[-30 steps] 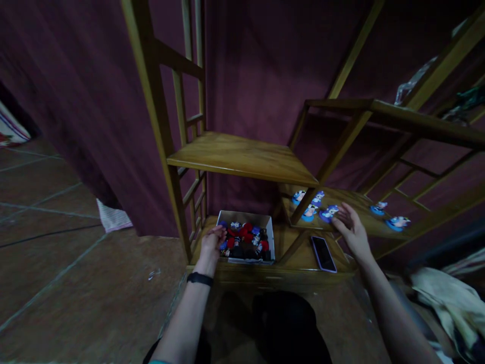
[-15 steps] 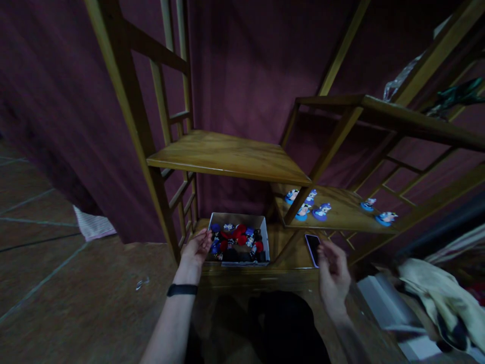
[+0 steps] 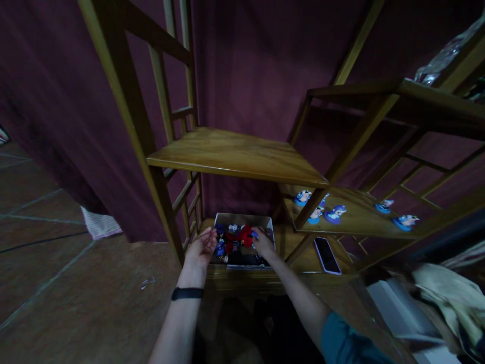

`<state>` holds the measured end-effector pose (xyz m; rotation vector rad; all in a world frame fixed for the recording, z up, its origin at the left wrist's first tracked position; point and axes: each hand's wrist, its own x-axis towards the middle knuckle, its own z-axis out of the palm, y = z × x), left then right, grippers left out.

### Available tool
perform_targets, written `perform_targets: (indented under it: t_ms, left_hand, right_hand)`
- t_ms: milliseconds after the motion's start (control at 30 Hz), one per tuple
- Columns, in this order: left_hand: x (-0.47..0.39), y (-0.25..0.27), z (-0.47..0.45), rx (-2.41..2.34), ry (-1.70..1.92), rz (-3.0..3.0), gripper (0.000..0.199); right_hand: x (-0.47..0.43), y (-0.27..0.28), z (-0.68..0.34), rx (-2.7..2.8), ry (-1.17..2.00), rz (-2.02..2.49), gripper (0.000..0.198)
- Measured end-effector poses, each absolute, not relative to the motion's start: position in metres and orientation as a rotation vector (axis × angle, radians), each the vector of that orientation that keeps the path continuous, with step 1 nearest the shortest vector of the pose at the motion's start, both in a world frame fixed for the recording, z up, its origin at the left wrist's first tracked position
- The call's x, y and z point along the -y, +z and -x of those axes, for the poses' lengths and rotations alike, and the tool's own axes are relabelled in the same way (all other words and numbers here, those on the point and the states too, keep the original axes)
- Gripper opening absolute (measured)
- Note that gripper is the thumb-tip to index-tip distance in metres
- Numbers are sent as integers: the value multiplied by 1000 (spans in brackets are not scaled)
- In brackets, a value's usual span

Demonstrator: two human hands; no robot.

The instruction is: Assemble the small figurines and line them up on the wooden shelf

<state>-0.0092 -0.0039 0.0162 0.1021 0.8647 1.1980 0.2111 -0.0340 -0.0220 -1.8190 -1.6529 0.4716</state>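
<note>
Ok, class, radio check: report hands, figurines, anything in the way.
Left hand open at box's left edge. Right hand in box at figurines, grip unclear. Figurines crowded together. Phone to the right, clear of both hands.

Figurines (image 3: 229, 246) lie in the box (image 3: 244, 219) — phone (image 3: 327, 255) to its right.

- Two bare hands: one left hand (image 3: 201, 246), one right hand (image 3: 262, 244).
- One open box (image 3: 244, 219).
- Several figures (image 3: 246, 236) in it, overlapping too much for an exact count.
- Six small figurines (image 3: 335, 215) on one low shelf (image 3: 364, 215), one partly behind a post (image 3: 308, 210).
- One phone (image 3: 327, 255).
- One dark wristband (image 3: 187, 293).
</note>
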Motion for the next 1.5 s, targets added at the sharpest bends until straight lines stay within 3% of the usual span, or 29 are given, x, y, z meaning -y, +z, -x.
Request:
perform_targets:
  t_ms: [267,600,767,1067,1267,1500]
  left_hand:
    - [3,19,15,-855,1202,-102,21]
    - [4,22,12,-873,1204,-140,21]
    - [5,23,11,-882,1203,-128,20]
    - [6,22,10,-890,1187,-140,19]
    - [7,22,10,-900,1185,-151,19]
    - [8,20,7,-886,1181,-138,17]
  right_hand:
    - [-10,-51,-220,1713,413,2160,39]
    - [-17,-55,-213,1733,616,1959,34]
    - [-22,-51,-242,1632,468,2073,40]
    - [-17,-64,-241,1787,396,2233,31]
    - [-18,-59,-241,1755,471,2246,20]
    - [-26,-33,-254,1457,637,2047,23]
